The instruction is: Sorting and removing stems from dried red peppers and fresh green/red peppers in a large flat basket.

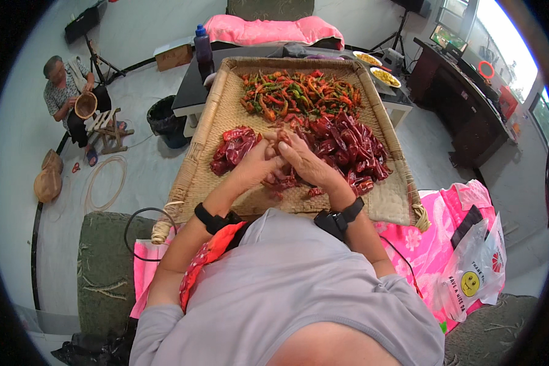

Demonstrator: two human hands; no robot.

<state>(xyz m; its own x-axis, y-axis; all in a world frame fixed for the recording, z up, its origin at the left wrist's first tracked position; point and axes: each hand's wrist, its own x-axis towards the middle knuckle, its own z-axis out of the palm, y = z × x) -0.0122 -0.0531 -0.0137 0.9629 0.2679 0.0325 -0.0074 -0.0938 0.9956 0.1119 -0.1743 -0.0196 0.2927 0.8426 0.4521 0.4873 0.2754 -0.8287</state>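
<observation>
My left hand [254, 163] and my right hand [308, 161] meet over a woven bamboo tray [195, 161]. Their fingers are closed together at the tips, around what looks like a red chili pepper [284, 138], mostly covered by the fingers. Left of my hands lies a small heap of dark red, shiny chili peppers [233, 148]. A bigger heap of the same dark red peppers [354, 146] sits to the right. Beyond both heaps, thin red, orange and green chilies [302, 91] are spread across the far part of the tray.
A black table [186, 94] stands under the tray's far end, with a dark bottle [202, 46] and plates of yellow food [385, 77]. A black bin [168, 122] is at left. Another person [73, 91] sits far left holding a basket. A plastic bag [470, 280] lies at right.
</observation>
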